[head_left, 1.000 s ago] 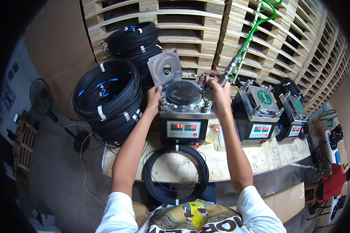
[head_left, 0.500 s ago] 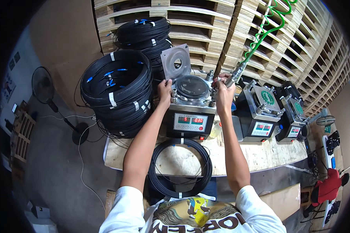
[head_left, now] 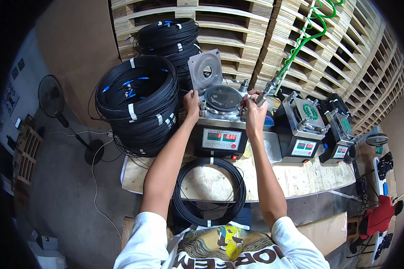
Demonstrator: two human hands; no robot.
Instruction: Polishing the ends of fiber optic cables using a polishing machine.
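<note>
In front of me stands a bench polishing machine (head_left: 206,150) with a lit control panel. On its top a dark round pad (head_left: 223,97) lies bare, and a square metal plate with a round hole (head_left: 213,67) leans upright behind it. My left hand (head_left: 191,106) is closed on the machine's left edge, beside a metal post; its fingertips are partly hidden. My right hand (head_left: 257,117) grips a metal air gun (head_left: 265,93) at the machine's right side. From the gun a green coiled hose (head_left: 296,53) runs up and back.
Tall stacks of coiled black cable (head_left: 137,107) with blue connectors stand at left. Another black coil (head_left: 178,197) overhangs the bench's front edge (head_left: 300,193). Two similar machines (head_left: 300,130) stand at right. Wooden pallets (head_left: 231,33) rise behind. A person in red (head_left: 380,215) is far right.
My right hand and the air gun have shifted slightly down and left, close to the machine's right side. My left hand stays at the left edge. The view has moved a little.
</note>
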